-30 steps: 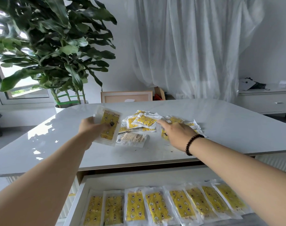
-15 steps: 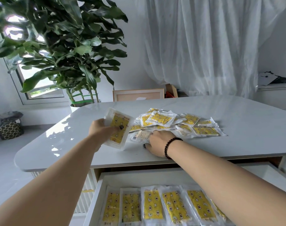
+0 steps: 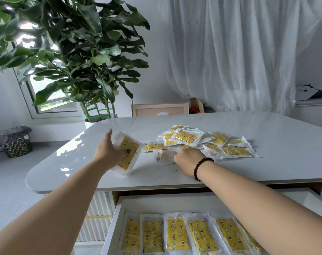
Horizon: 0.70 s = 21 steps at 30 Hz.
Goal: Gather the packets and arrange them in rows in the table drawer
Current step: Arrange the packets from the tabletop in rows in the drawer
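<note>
Since half a second ago the right hand [image 3: 188,161] has closed further over the pale packet [image 3: 164,157] near the front edge of the surface [image 3: 277,129], its curled fingers gripping that packet's right end; the packet lies with its long axis running left to right. The left hand [image 3: 108,152] grips a stack of packets [image 3: 127,153] above the surface's front left part, tilted, long axis running from upper right down to lower left. The loose pile [image 3: 208,142] sits mid-surface, packets pointing every way. In the open drawer [image 3: 119,208] below the front edge, a row of packets [image 3: 176,234] lies side by side, long axes front to back.
</note>
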Motion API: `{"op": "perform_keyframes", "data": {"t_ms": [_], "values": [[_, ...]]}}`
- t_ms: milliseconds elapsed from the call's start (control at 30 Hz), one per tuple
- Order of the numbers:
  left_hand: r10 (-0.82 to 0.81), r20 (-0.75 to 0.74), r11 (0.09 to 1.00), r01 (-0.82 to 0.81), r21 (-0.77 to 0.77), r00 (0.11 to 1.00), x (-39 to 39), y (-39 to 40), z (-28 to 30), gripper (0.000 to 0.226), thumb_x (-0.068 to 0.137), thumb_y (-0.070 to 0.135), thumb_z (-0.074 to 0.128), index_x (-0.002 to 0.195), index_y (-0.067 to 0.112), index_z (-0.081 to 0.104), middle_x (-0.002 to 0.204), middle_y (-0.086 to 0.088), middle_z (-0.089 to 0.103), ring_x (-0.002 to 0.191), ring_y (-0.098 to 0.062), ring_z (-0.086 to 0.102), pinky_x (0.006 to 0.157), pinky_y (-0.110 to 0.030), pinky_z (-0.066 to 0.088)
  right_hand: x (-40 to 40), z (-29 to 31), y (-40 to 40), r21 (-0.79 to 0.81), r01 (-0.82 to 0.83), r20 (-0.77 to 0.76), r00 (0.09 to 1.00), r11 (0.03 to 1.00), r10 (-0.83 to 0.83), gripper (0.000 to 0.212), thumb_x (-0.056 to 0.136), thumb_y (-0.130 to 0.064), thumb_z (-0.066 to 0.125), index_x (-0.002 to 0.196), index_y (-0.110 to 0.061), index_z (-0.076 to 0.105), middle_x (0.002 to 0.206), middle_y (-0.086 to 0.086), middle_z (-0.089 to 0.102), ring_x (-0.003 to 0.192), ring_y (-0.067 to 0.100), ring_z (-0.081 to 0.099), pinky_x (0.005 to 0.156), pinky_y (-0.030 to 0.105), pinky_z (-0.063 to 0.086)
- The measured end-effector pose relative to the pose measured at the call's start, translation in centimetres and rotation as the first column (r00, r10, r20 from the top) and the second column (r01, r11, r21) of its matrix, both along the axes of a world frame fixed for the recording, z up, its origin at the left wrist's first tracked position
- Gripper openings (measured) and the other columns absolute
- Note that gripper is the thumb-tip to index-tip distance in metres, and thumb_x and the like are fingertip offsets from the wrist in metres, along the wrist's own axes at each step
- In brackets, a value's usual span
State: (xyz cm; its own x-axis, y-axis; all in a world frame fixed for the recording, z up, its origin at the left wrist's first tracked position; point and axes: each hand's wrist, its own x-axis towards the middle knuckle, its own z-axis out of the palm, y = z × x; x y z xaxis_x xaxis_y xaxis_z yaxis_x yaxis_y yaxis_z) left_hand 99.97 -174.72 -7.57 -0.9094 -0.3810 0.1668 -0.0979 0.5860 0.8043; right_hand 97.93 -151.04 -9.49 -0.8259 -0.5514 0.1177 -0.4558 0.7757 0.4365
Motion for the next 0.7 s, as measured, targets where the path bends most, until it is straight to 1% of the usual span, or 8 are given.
{"op": "perform_keyframes", "data": {"t_ms": [67, 133, 200, 267, 367, 433, 567, 700], "values": [[-0.052, -0.005, 0.996, 0.051, -0.066, 0.999, 0.2, 0.1, 0.1, 0.1, 0.086, -0.001, 0.059, 0.15, 0.042, -0.002, 0.107, -0.006, 0.05, 0.085, -0.03, 0.056, 0.05, -0.03, 0.045, -0.4, 0.2, 0.5, -0.164, 0.061, 0.037, 0.998, 0.985, -0.055, 0.022, 0.089, 0.004, 0.042, 0.096, -0.004, 0.061, 0.082, 0.013, 0.057, 0.077, 0.027, 0.058, 0.06, 0.03, 0.041], [-0.101, -0.006, 0.984, 0.099, -0.146, 0.995, 0.1, 0.3, 0.0, 0.097, 0.086, -0.006, 0.052, 0.149, 0.048, 0.001, 0.114, -0.006, 0.051, 0.085, -0.03, 0.057, 0.052, -0.03, 0.048, -1.0, 0.9, 1.4, -0.417, 0.102, 0.095, 0.993, 0.903, -0.068, 0.021, 0.092, -0.007, 0.041, 0.086, -0.006, 0.062, 0.076, 0.011, 0.057, 0.074, 0.028, 0.059, 0.06, 0.03, 0.044], [-0.108, 0.021, 0.962, 0.11, -0.248, 0.994, -0.3, 0.7, 0.1, 0.081, 0.087, -0.005, 0.046, 0.147, 0.044, 0.025, 0.125, -0.008, 0.053, 0.087, -0.03, 0.059, 0.061, -0.033, 0.053, -1.3, 1.7, 2.5, -0.637, 0.096, 0.138, 0.99, 0.764, -0.01, 0.024, 0.09, -0.011, 0.046, 0.083, -0.003, 0.067, 0.08, 0.014, 0.066, 0.078, 0.03, 0.063, 0.066, 0.033, 0.05], [-0.104, 0.079, 0.954, 0.122, -0.274, 0.991, -0.7, 1.2, 0.2, 0.057, 0.089, -0.002, 0.042, 0.131, 0.033, 0.057, 0.12, -0.01, 0.055, 0.088, -0.03, 0.059, 0.071, -0.036, 0.055, -1.2, 2.4, 3.6, -0.765, 0.069, 0.126, 0.991, 0.641, 0.043, 0.022, 0.088, -0.011, 0.052, 0.084, -0.005, 0.073, 0.085, 0.012, 0.071, 0.084, 0.027, 0.064, 0.075, 0.032, 0.051], [-0.146, 0.116, 0.956, 0.17, -0.24, 0.982, -0.8, 2.2, 0.2, 0.041, 0.09, -0.001, 0.042, 0.098, 0.025, 0.073, 0.109, -0.008, 0.057, 0.086, -0.03, 0.058, 0.072, -0.034, 0.053, -0.7, 3.6, 4.8, -0.863, 0.084, 0.128, 0.99, 0.499, 0.056, 0.018, 0.088, -0.012, 0.058, 0.093, -0.008, 0.075, 0.086, 0.003, 0.071, 0.082, 0.021, 0.066, 0.073, 0.024, 0.053], [-0.157, 0.098, 0.965, 0.174, -0.197, 0.983, -0.6, 3.0, 0.3, 0.04, 0.09, -0.001, 0.043, 0.094, 0.023, 0.074, 0.109, -0.008, 0.057, 0.089, -0.031, 0.059, 0.073, -0.033, 0.053, -0.5, 4.4, 5.4, -0.911, 0.104, 0.147, 0.986, 0.4, 0.079, 0.016, 0.087, -0.01, 0.06, 0.093, -0.008, 0.075, 0.075, -0.005, 0.067, 0.071, 0.014, 0.063, 0.06, 0.013, 0.048], [-0.209, 0.076, 0.978, 0.207, 0.027, 0.975, -0.3, 4.2, 0.7, 0.042, 0.09, -0.003, 0.042, 0.091, 0.024, 0.074, 0.105, -0.008, 0.061, 0.088, -0.027, 0.061, 0.063, -0.026, 0.051, -0.1, 5.5, 6.4, -0.968, 0.167, 0.202, 0.962, 0.187, 0.184, 0.012, 0.086, -0.005, 0.063, 0.091, -0.006, 0.074, 0.077, -0.006, 0.068, 0.072, 0.006, 0.062, 0.068, 0.013, 0.05], [-0.289, 0.038, 0.927, 0.27, 0.259, 0.957, -0.1, 5.3, 1.3, 0.026, 0.092, 0.008, 0.056, 0.083, 0.026, 0.073, 0.092, -0.005, 0.07, 0.077, -0.021, 0.065, 0.068, -0.026, 0.053, -0.4, 5.5, 7.0, -0.964, 0.227, 0.258, 0.924, 0.136, 0.282, 0.015, 0.086, -0.002, 0.064, 0.098, -0.002, 0.073, 0.08, -0.004, 0.07, 0.074, 0.008, 0.063, 0.074, 0.016, 0.051]]}}
